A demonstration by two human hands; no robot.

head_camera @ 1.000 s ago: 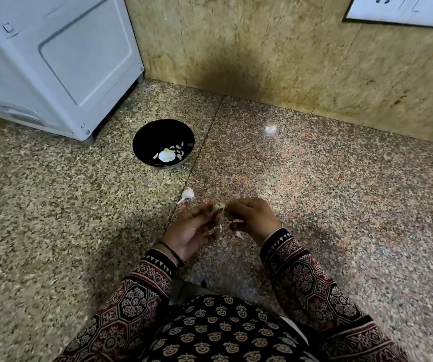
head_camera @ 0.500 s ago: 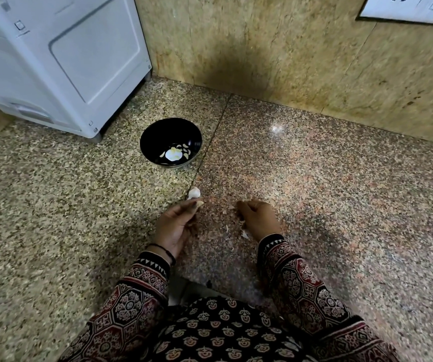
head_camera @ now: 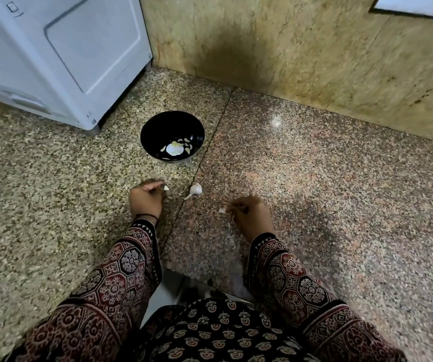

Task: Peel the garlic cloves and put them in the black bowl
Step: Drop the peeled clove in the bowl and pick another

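Black bowl (head_camera: pixel 158 126) sits ahead of left hand (head_camera: pixel 146 201), which pinches a pale clove (head_camera: pixel 166 188); right hand (head_camera: pixel 252 216), farther off, pinches a skin scrap (head_camera: pixel 222 210).

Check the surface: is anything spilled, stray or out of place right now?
Nothing spilled. The black bowl sits upright with peeled cloves inside. One unpeeled garlic clove lies loose on the granite surface short of the bowl, and a pale skin scrap sits at the fingertips of the right hand. Ordinary peeling litter, not a fault.
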